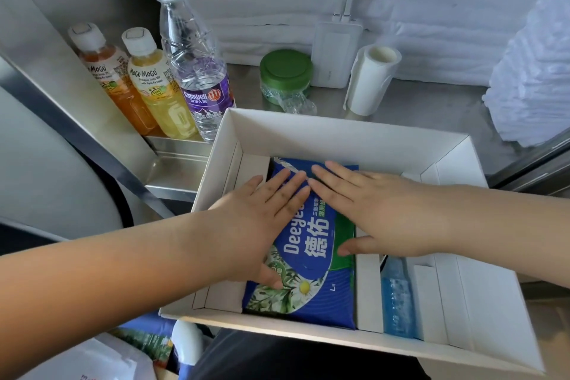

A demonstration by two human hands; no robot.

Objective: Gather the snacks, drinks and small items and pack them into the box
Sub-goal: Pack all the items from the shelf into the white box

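Pressing down flat, fingers straight, with left hand (262,219) and right hand (379,210) on the wipes pack (308,296) in the box (339,129), long axis twelve-to-six. Probably next: water bottle (197,71) at eleven o'clock, nearer left hand.

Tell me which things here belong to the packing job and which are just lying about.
Job: box, wipes pack pressed flat by left hand and right hand, blue item in the side slot, orange juice bottle, yellow juice bottle, water bottle, green-lidded jar.

Lying about, probably: paper roll, white device, folded towels.
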